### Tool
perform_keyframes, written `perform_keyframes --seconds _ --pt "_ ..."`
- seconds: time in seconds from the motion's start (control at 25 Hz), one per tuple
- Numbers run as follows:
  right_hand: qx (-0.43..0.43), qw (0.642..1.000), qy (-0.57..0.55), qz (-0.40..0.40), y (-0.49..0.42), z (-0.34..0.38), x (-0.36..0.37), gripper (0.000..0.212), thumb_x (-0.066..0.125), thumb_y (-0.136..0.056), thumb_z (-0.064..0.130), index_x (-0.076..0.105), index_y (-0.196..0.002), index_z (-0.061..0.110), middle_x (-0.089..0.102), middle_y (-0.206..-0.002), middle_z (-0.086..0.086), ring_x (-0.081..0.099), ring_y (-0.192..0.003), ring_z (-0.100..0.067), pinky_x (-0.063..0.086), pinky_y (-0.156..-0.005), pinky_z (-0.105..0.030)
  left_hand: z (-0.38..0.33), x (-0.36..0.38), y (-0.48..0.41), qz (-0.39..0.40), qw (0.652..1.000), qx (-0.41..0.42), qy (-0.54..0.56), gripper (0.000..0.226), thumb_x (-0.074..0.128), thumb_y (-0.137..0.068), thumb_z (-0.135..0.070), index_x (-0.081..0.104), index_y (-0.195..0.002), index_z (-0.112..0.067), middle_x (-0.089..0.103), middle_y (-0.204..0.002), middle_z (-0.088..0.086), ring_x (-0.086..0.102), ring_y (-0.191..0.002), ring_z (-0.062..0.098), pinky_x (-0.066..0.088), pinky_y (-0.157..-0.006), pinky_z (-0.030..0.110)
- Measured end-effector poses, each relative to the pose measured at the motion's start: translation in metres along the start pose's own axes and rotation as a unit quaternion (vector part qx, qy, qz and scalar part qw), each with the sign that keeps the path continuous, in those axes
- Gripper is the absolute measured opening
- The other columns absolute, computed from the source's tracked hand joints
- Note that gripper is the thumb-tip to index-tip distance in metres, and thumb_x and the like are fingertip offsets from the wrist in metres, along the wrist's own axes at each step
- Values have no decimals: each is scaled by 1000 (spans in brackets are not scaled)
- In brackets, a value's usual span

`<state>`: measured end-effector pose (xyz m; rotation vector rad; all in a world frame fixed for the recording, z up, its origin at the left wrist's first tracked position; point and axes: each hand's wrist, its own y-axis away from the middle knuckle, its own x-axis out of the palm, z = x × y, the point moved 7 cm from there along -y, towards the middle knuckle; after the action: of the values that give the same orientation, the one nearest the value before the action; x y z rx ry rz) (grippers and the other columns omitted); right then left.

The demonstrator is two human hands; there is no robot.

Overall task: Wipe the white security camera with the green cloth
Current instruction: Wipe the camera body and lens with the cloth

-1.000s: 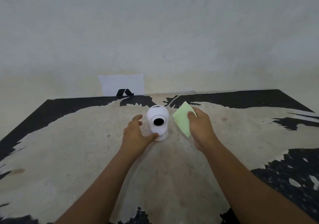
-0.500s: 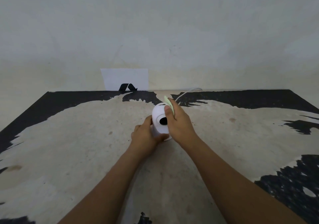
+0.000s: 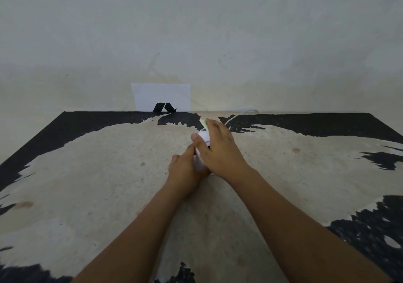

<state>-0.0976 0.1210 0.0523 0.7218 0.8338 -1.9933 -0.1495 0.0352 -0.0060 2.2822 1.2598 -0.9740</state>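
Note:
The white security camera stands on the worn table, mostly covered by both hands; only a sliver of its round head and body shows. My left hand grips its lower body from the left. My right hand lies over the camera's head and front, pressing the green cloth against it. Only a small pale-green corner of the cloth sticks out above the fingers. The lens is hidden.
A white cable runs from behind the camera to the wall. A white paper with a black mark leans on the wall at the table's back edge. The table has peeling black paint around a bare beige middle.
My right hand brought the green cloth from beside the camera onto its head and now covers the lens. My left hand closed around the camera's base.

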Motion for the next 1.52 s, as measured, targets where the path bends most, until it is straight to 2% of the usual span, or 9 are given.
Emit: perform_keyframes --seconds 0.24,0.4,0.52,0.76,0.88,1.0,1.16,1.36,1.52 --pt "100 983 -154 -19 9 -19 0 65 39 -93 53 23 -148 23 33 -152 -7 40 -133 -25 33 -98 -28 4 1 1 -6 1000 2 16 75 65 -77 -47 32 -142 -29 56 -132 3 42 -120 29 38 -93 40" --pt "-32 995 89 7 10 11 2 70 30 -91 61 27 -148 20 22 -159 -1 12 -147 -26 12 -119 -47 9 10 -9 30 999 -1 -40 58 39 -82 -53 35 -136 -32 55 -135 3 48 -120 32 34 -99 42" --pt "-58 984 165 37 -6 22 4 71 26 -90 64 42 -141 18 37 -151 -2 23 -143 -26 15 -117 -46 6 11 -10 38 997 9 -66 60 41 -82 -54 35 -137 -30 52 -140 0 47 -125 31 31 -105 46" --pt "72 996 -42 32 -13 -7 -8 63 29 -92 60 45 -135 17 49 -139 -11 45 -127 -27 35 -101 -37 6 0 1 -3 1000 -3 1 81 66 -75 -52 28 -143 -32 54 -136 2 40 -125 29 36 -99 44" --pt "-6 993 118 27 -1 6 -3 69 24 -89 65 35 -143 22 35 -153 0 26 -143 -23 10 -118 -52 5 3 -3 8 999 -6 -39 65 54 -82 -52 33 -141 -32 58 -132 1 43 -123 32 36 -100 44" --pt "-40 983 171 57 2 18 2 70 15 -89 66 27 -147 29 30 -156 8 7 -149 -23 -12 -115 -56 5 2 -3 21 996 -1 -89 64 47 -80 -56 39 -137 -29 56 -134 3 45 -123 34 35 -101 44" --pt "0 997 22 71 -4 17 -8 67 7 -90 62 0 -150 36 40 -152 8 7 -150 -22 -16 -113 -52 5 -32 1 -35 998 57 -9 99 65 -66 -59 23 -148 -22 43 -146 8 39 -133 29 30 -111 46" --pt "60 966 -244 62 -6 13 -16 67 11 -89 62 -3 -150 39 18 -160 10 17 -147 -15 8 -112 -32 -49 -50 17 -22 966 233 -111 74 48 -87 -51 14 -150 -31 13 -162 -5 5 -149 20 16 -115 47" --pt "96 911 -401 -9 1 -6 -23 61 19 -92 59 5 -149 41 11 -161 10 16 -146 -11 15 -118 -36 -60 -34 16 -11 955 238 -179 67 39 -92 -52 16 -150 -31 13 -162 -6 9 -149 18 20 -112 46"
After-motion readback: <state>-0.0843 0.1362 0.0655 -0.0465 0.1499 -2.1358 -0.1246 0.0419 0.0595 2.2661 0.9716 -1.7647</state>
